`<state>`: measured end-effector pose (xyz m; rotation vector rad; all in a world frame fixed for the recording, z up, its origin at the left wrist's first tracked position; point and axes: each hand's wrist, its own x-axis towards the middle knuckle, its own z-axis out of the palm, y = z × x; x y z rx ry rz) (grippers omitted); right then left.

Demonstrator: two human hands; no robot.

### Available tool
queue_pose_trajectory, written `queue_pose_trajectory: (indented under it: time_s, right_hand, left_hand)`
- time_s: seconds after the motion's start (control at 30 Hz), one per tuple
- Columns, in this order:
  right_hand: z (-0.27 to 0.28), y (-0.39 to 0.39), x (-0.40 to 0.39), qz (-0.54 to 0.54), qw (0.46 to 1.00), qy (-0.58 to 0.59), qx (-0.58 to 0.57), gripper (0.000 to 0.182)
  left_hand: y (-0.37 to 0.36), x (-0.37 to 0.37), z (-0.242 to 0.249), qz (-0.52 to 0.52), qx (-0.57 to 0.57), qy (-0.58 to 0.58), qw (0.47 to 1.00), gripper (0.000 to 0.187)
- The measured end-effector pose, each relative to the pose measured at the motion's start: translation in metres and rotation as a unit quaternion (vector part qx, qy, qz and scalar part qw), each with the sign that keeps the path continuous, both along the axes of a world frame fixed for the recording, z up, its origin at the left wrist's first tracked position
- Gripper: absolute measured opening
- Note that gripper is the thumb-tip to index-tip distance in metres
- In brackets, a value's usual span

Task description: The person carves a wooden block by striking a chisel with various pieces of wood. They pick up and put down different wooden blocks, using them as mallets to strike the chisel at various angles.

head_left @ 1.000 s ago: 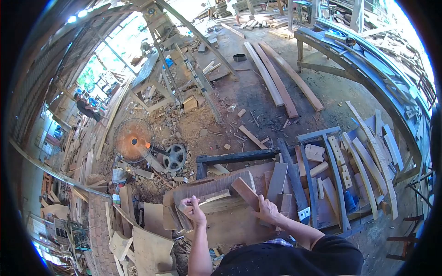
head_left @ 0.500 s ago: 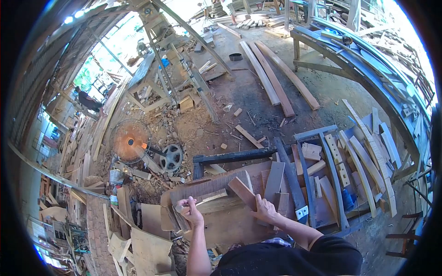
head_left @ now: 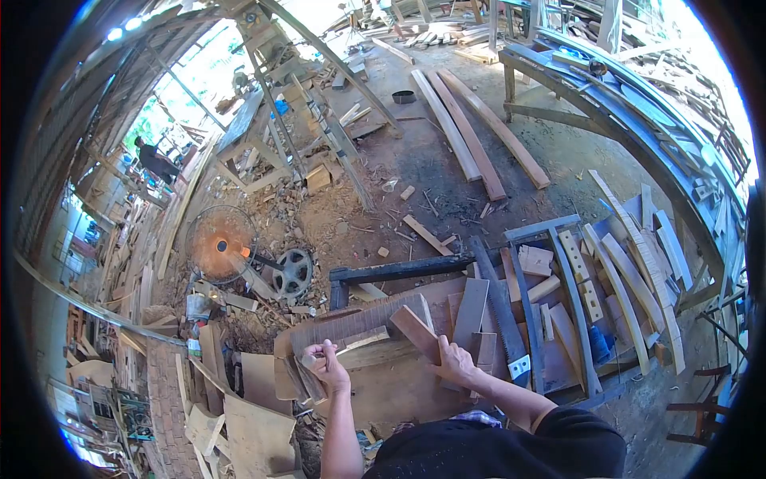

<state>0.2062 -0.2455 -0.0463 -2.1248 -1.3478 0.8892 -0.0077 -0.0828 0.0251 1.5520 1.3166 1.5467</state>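
My right hand grips the near end of a short brown wooden board, tilted with its far end up to the left. To the left, my left hand is closed around a slim object with a pale, rounded end; its kind is hard to make out. Beneath and between the hands lies a thick wooden block with a curved pale edge, resting on the brown work surface. A long handsaw with a whitish handle lies right of my right hand, beside a flat dark board.
A dark wooden frame with several curved wood pieces stands to the right. An orange-centred fan and a spoked wheel lie ahead left. Long planks lie on the floor. Another person is far left.
The whole view has shifted slightly. Both hands keep their grips in nearly the same places, and the board remains tilted. The person far left appears more upright.
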Motion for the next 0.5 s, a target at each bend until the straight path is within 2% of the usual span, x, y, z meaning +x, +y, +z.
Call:
queue_pose_trajectory:
  time_s: [0.5]
  right_hand:
    - [-0.0007, 0.0006, 0.0026, 0.018, 1.000, 0.001, -0.002, 0.066]
  left_hand:
    - [0.0004, -0.0052, -0.0069, 0.015, -0.010, 0.037, 0.999, 0.018]
